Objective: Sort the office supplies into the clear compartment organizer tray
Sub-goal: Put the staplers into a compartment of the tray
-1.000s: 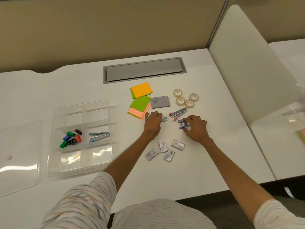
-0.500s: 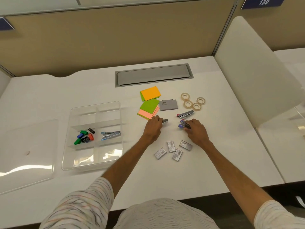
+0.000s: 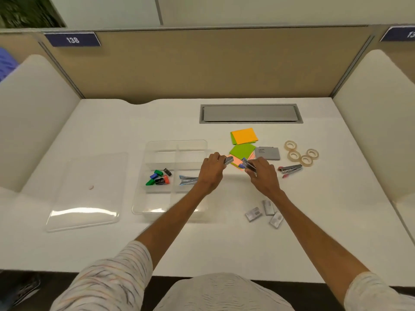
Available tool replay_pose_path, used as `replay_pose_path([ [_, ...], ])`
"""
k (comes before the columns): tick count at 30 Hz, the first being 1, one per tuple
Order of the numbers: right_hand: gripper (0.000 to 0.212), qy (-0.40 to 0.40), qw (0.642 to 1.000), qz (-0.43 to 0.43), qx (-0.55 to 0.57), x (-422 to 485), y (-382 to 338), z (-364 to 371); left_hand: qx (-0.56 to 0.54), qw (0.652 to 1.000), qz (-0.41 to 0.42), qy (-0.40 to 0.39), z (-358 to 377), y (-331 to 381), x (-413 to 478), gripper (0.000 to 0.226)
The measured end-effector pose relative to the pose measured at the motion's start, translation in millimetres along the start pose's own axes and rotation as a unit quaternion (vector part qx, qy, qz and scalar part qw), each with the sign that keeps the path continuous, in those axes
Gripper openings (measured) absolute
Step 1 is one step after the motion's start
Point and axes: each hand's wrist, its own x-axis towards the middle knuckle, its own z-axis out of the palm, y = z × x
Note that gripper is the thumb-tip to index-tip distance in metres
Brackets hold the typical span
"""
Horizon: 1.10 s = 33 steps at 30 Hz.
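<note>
Left hand (image 3: pixel 211 171) grips small silver metal stapler (image 3: pixel 228 161); right hand (image 3: pixel 262 175) grips blue-ended silver stapler (image 3: pixel 248 165). Both held over table (image 3: pixel 112 131), beside clear plastic compartment tray (image 3: pixel 175 142). Probably rigid, light, slick: grip mid-body.

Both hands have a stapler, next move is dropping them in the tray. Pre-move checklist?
1. Left hand grip: fingers curled round the silver stapler. ok
2. Right hand grip: holds the blue-tipped stapler. ok
3. Tray uncovered: lid lies flat on the table, left of it. ok
4. Target compartment: the middle right one already holds a stapler. The left wrist hides part of it, so free room: cannot tell
5. All staplers gathered: red-tipped stapler lies on the table, right of the hands. not ok
</note>
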Motion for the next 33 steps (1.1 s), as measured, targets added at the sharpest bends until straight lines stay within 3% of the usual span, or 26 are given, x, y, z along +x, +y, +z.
replay_pose_path([
  [6, 0.026, 0.003, 0.998, -0.060, 0.023, 22.5, -69.0, 21.1, 0.007, 0.998, -0.057, -0.001, -23.3, -65.0, -23.3, 0.031],
  [14, 0.030, 0.003, 0.996, -0.086, 0.018, 36.4, -119.7, 41.6, 0.036, 0.996, -0.072, -0.040, -23.8, -109.6, -49.2, 0.031],
  [29, 0.028, 0.009, 0.998, -0.059, 0.019, 34.2, -111.6, 48.7, 0.001, 0.998, -0.031, -0.054, -14.3, -114.6, -32.4, 0.042],
  [33, 0.027, 0.000, 0.998, -0.057, 0.031, 31.2, -113.8, 54.7, -0.029, 0.999, -0.038, -0.020, -13.7, -120.3, -31.4, 0.039],
])
